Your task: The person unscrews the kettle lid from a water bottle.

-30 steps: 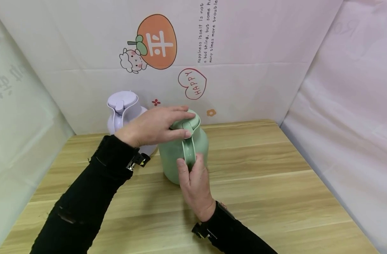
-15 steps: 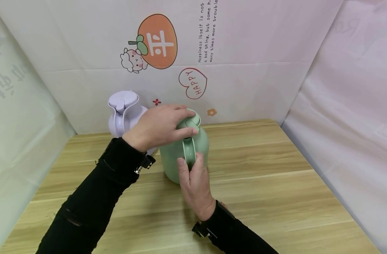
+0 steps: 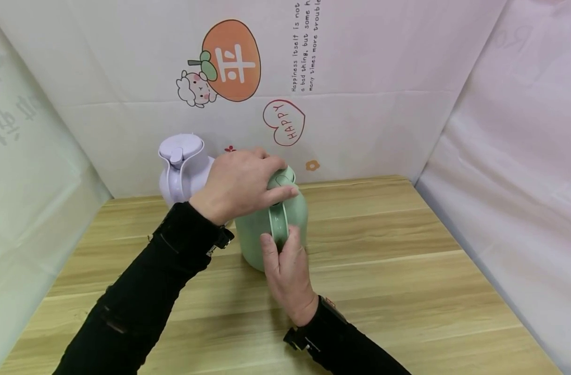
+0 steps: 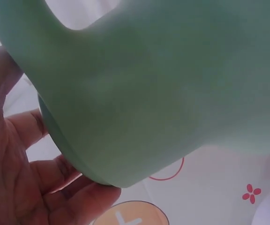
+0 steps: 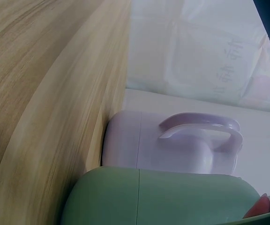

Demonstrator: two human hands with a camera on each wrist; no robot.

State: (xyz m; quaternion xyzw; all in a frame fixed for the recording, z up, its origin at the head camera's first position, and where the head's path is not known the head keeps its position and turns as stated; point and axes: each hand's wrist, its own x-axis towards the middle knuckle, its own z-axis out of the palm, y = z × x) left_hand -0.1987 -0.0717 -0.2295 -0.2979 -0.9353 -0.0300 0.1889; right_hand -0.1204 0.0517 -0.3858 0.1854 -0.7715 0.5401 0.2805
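Note:
A green thermos jug (image 3: 252, 237) stands upright on the wooden table. My right hand (image 3: 290, 278) grips its handle (image 3: 278, 221), thumb on the near side; most of its fingers are hidden. Over the top, my left hand (image 3: 243, 182) holds the green lid (image 3: 284, 177), with its thumb along the near edge and the fingers on the far side. In the left wrist view, curled fingertips (image 4: 97, 201) touch the lid's rim. Behind and to the left is a lilac thermos jug (image 3: 181, 156), partly covered by my left hand; the right wrist view shows its handle (image 5: 200, 119).
The wood-grain table (image 3: 383, 271) extends to the right and front of the green jug. A white printed cloth (image 3: 369, 62) forms the back wall, and more cloth (image 3: 515, 156) hangs at both sides.
My left hand has shifted slightly right and turned on the lid, and the lid's tab has swung to the right, away from the handle's line. The right hand stays put on the handle.

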